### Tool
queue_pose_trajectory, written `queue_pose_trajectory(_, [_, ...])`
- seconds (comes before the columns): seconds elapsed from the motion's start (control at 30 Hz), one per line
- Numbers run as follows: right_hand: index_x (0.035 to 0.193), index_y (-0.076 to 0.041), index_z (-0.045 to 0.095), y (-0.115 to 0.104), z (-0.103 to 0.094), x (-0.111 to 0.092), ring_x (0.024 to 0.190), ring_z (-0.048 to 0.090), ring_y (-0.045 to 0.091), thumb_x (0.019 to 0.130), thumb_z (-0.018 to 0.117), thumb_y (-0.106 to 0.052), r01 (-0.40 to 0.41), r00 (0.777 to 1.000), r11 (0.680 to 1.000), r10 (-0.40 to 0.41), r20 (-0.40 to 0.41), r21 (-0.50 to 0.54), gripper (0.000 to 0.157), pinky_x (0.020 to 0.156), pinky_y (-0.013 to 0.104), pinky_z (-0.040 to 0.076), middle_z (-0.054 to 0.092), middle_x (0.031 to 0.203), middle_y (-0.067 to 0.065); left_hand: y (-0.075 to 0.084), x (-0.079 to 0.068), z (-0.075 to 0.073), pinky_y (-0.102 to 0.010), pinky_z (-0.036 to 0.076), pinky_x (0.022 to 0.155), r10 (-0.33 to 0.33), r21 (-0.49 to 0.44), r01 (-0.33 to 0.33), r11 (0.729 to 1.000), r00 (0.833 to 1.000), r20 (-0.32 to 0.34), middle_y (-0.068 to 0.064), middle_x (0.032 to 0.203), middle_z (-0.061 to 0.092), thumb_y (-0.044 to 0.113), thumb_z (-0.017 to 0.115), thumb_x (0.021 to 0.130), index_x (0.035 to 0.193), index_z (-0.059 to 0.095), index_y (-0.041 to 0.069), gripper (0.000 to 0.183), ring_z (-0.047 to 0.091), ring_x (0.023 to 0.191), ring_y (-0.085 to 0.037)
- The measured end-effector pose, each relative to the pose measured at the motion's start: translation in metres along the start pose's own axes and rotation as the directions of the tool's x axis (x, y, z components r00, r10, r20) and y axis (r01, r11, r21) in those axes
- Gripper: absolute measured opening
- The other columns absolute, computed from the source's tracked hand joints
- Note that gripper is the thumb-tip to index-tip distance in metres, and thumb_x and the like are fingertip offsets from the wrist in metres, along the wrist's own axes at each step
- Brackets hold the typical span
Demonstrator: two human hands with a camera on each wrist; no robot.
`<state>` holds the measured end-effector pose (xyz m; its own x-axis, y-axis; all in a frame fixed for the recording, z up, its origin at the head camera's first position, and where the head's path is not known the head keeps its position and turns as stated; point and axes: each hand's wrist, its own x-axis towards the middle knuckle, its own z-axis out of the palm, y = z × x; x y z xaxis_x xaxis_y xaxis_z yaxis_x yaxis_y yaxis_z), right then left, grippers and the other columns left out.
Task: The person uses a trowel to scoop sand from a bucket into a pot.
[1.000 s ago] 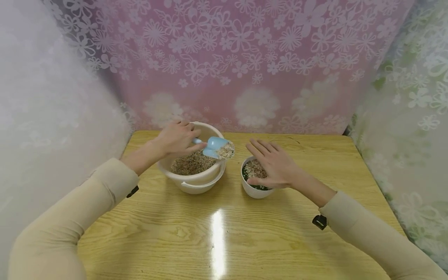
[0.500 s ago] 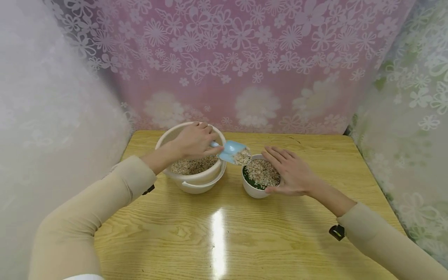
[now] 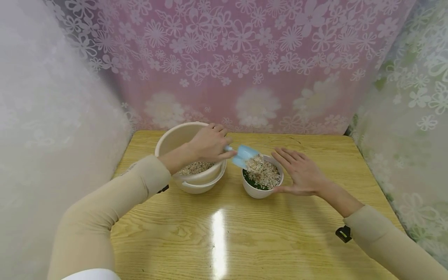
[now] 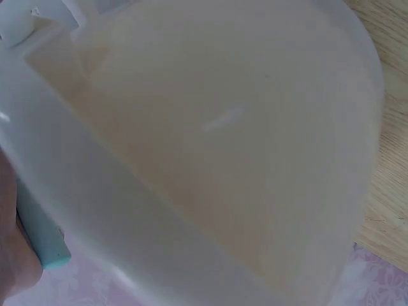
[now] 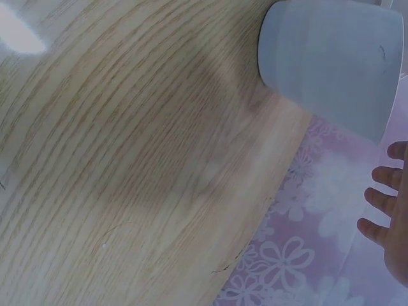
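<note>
My left hand [image 3: 210, 144] grips the handle of a light blue scoop [image 3: 245, 153], whose front end is over the left part of a small white pot [image 3: 258, 193]. Pale brown grains [image 3: 254, 164] lie at the scoop's lip. Inside the pot are more grains over something dark green. With fingers straight, my right hand [image 3: 302, 173] is at the pot's right side, its thumb close to the rim. In the right wrist view, fingers [image 5: 382, 201] spread near the pot [image 5: 331, 64]. The scoop's handle end [image 4: 39, 229] shows in the left wrist view.
A cream bucket [image 3: 196, 185] with grains inside stands left of the pot, beneath my left forearm. Its white carrying handle [image 3: 204, 183] hangs at the front. Both stand on a wood-grain table [image 3: 182, 229], with a pink flowered curtain [image 3: 224, 58] behind it.
The left hand has carried the loaded scoop rightward from above the bucket to over the pot. The right hand has moved from above the pot to its right side.
</note>
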<state>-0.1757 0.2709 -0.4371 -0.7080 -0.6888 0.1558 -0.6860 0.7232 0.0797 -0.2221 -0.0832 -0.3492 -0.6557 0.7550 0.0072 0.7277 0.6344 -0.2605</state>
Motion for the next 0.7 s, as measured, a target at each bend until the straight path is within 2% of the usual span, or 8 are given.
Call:
queue_pose_trajectory(0.13, [0.166,-0.009,0.029,0.004,0.001,0.0,0.156,0.038,0.041,0.083,0.061,-0.085,-0.005,1.0,1.0,0.005,0.013,-0.002,0.117,0.122,0.06,0.038,0.034,0.172,0.017,0.006,0.006,0.0,-0.047,0.051,0.108,0.001,0.016,-0.001,1.0,1.0,-0.012,-0.011,0.125,0.071,0.062,0.039,0.108,0.132,0.068,0.017,0.059,0.066,0.121,-0.03])
queue_pose_trajectory(0.23, [0.167,-0.01,0.028,0.007,0.002,-0.001,0.156,0.038,0.041,0.083,0.062,-0.084,-0.003,1.0,1.0,0.003,0.02,0.0,0.117,0.121,0.061,0.038,0.034,0.172,0.017,0.01,0.011,0.0,-0.046,0.051,0.107,0.006,0.025,-0.006,1.0,1.0,-0.004,-0.01,0.128,0.071,0.064,0.037,0.108,0.135,0.066,0.019,0.06,0.065,0.122,-0.029])
queue_pose_trajectory(0.47, [0.167,-0.01,0.029,0.01,0.008,-0.002,0.156,0.038,0.042,0.083,0.063,-0.084,-0.015,0.998,1.0,0.015,0.056,0.007,0.118,0.121,0.062,0.038,0.033,0.172,0.017,0.016,0.02,0.001,-0.047,0.047,0.114,0.028,0.057,-0.029,0.998,0.999,0.025,-0.009,0.134,0.069,0.067,0.032,0.108,0.141,0.063,0.021,0.063,0.062,0.129,-0.028])
queue_pose_trajectory(0.7, [0.166,-0.009,0.03,0.01,0.012,0.001,0.157,0.037,0.04,0.083,0.061,-0.085,-0.015,0.996,1.0,0.015,0.085,0.002,0.116,0.121,0.061,0.039,0.033,0.172,0.017,0.018,0.03,0.0,-0.046,0.047,0.113,0.058,0.103,-0.063,0.993,0.997,0.05,-0.009,0.131,0.069,0.066,0.031,0.108,0.134,0.065,0.021,0.063,0.063,0.125,-0.027])
